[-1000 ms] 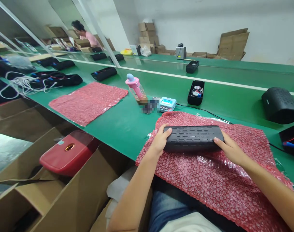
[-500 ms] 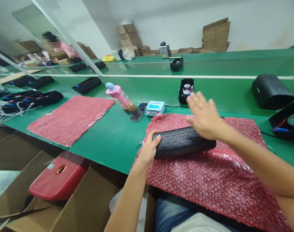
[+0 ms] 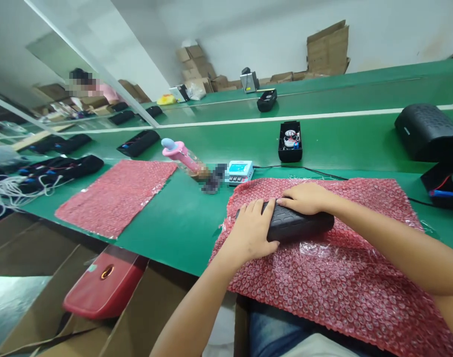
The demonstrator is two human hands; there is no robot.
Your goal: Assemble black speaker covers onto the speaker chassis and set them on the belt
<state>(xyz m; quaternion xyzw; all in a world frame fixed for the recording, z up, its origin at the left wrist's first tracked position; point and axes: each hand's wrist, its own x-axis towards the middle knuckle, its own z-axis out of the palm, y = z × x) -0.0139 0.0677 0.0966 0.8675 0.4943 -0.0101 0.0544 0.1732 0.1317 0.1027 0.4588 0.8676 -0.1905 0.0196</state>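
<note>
A black oblong speaker (image 3: 298, 225) lies on a sheet of red bubble wrap (image 3: 334, 277) that hangs over the near edge of the green table (image 3: 181, 218). My left hand (image 3: 250, 233) grips the speaker's left end, fingers curled over its top. My right hand (image 3: 304, 197) rests on the speaker's upper side near the middle, fingers pointing left.
A second red bubble sheet (image 3: 118, 196) lies to the left. A pink bottle (image 3: 183, 156), a small white-blue device (image 3: 240, 171) and an open black speaker shell (image 3: 290, 141) lie behind. More black speakers (image 3: 427, 131) sit right; a red case (image 3: 103, 287) in cardboard boxes sits lower left. Another person (image 3: 88, 89) works far left.
My right hand left the speaker's right end, lifted over it and came down on its top. My left hand shifted from the end cap to a grip over the top.
</note>
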